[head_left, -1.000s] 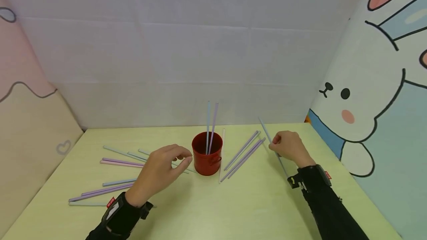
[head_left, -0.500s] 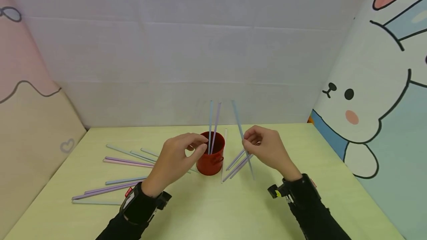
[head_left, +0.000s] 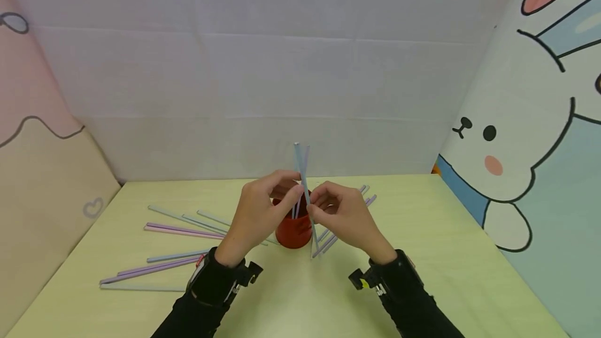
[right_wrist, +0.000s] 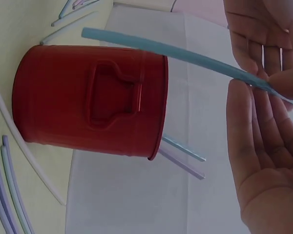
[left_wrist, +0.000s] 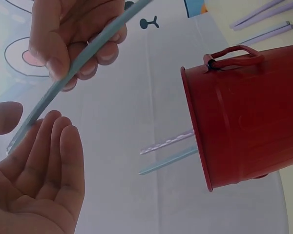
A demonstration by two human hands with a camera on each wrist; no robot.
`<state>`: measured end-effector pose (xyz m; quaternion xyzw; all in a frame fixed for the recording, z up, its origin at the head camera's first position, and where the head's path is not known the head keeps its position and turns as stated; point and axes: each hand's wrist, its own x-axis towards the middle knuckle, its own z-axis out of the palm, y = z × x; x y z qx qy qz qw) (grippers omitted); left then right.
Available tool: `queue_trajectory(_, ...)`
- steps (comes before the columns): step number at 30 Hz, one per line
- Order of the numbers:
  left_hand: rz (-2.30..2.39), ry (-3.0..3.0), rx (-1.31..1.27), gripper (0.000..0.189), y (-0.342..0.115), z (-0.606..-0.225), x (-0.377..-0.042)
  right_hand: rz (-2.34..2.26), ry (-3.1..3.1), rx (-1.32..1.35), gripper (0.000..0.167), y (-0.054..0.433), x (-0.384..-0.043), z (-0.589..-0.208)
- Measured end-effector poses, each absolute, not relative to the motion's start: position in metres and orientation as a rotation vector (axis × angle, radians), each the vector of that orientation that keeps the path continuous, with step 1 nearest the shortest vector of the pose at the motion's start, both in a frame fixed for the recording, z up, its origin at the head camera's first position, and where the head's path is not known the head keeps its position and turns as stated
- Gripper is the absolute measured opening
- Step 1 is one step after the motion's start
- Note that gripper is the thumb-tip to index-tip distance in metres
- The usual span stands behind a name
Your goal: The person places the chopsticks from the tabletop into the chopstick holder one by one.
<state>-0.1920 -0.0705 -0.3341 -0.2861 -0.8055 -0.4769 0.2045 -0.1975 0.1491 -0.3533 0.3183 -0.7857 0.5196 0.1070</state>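
Observation:
My right hand (head_left: 345, 215) pinches a light blue straw (right_wrist: 185, 54) between thumb and fingers, in front of a small red bucket (head_left: 293, 234). The straw stands slightly tilted, its lower end beside the bucket in the right wrist view. My left hand (head_left: 263, 207) is at the straw's upper part; in the left wrist view the straw passes between its thumb and fingers, which stand apart. A blue straw (left_wrist: 168, 162) and a purple straw (left_wrist: 166, 143) stick out of the bucket. Both hands partly hide the bucket's mouth in the head view.
Several blue, purple and pink straws lie on the table left of the bucket, among them a purple straw (head_left: 159, 267). More straws (head_left: 371, 201) lie to its right, with a white straw (right_wrist: 29, 146) close beside it. A pale cloth wall (head_left: 300, 82) rises behind the table.
My right hand has carried the blue straw from the right side of the table leftward to the bucket. My left hand has moved right, over to the straw.

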Motion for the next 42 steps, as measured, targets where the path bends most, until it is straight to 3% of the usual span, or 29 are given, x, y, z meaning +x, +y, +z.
queue_trajectory(21,-1.405,-2.14,-0.776,0.011,-0.076,-0.333,-0.191,1.538,-2.231,1.016,0.012,0.138,-0.206,-0.365)
queue_trajectory(28,-1.429,-2.13,-0.775,0.014,-0.079,-0.333,-0.192,1.487,-2.241,0.801,0.038,0.146,-0.223,-0.383)
queue_trajectory(35,-1.435,-2.128,-0.761,0.012,-0.081,-0.334,-0.193,1.626,-2.564,0.833,0.069,0.148,-0.233,-0.408)
queue_trajectory(42,-1.442,-2.117,-0.755,0.01,-0.083,-0.333,-0.194,1.68,-2.662,0.842,0.088,0.141,-0.237,-0.424)
